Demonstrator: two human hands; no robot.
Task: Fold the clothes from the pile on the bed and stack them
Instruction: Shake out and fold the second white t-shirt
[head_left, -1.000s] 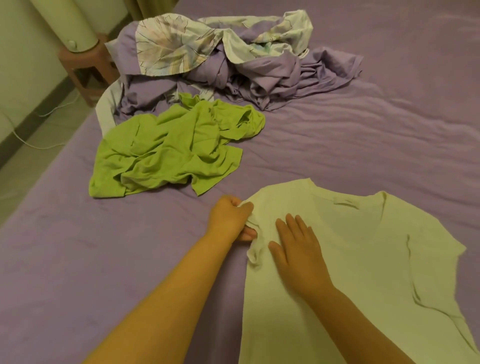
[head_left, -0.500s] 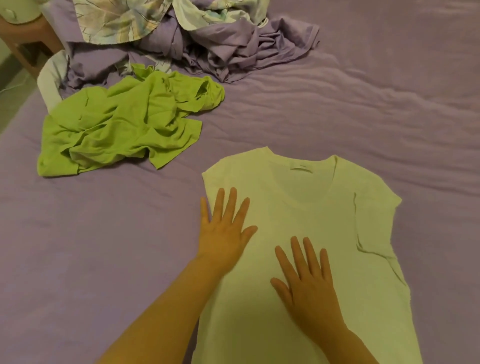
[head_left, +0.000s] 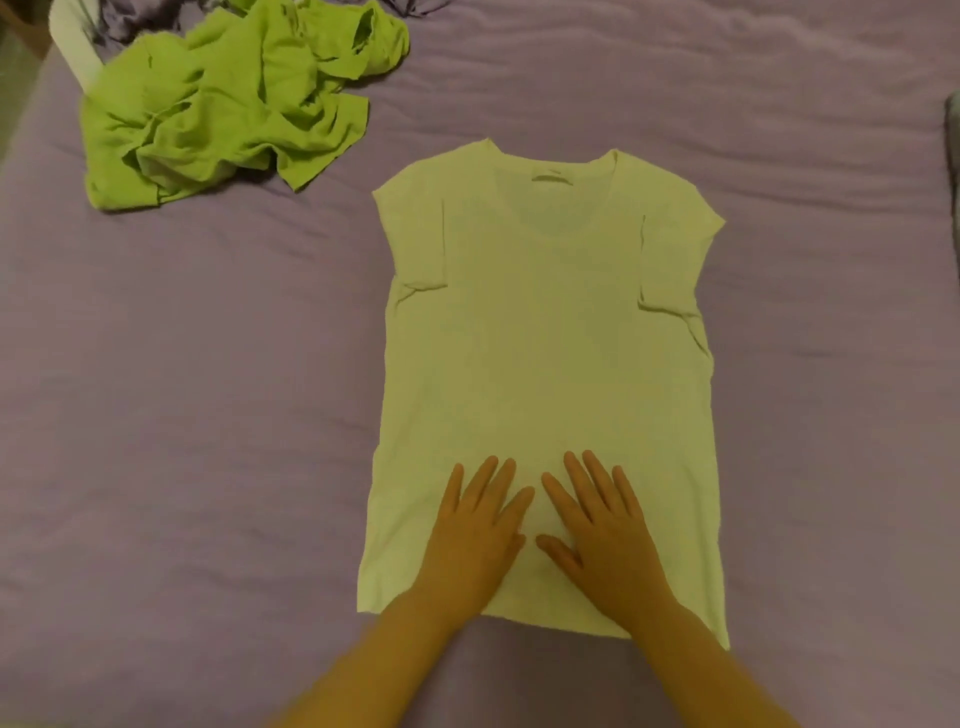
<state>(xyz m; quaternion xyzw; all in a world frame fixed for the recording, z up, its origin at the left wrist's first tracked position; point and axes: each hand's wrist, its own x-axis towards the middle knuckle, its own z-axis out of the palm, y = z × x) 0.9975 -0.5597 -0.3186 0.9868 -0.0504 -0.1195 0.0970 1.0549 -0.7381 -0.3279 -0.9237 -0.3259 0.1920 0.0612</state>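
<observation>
While the pale yellow T-shirt (head_left: 545, 364) lies spread flat, face up, on the purple bed (head_left: 208, 415), both hands press on its lower part, just above the hem nearest the camera. The left hand (head_left: 475, 535) rests palm down with its fingers straight and slightly fanned, gripping nothing; the right hand (head_left: 602, 535) lies beside it in the same way, flat and spread, its thumb pointing toward the left hand. The 2 hands are close together, nearly touching at the thumbs, and both forearms come in from the bottom edge of the view. The shirt's neckline points away from the person, with a small label visible inside the collar, and its 2 short sleeves are turned inward onto the chest, each with a crease line at the fold. Up at the far left, well apart from the shirt, a bright green garment (head_left: 234, 104) sits crumpled in a loose heap on the bed. Behind that heap, at the top edge, a bit of purple-grey cloth (head_left: 130, 21) and a white strip of fabric (head_left: 78, 52) peek into view, too cut off to identify further.
</observation>
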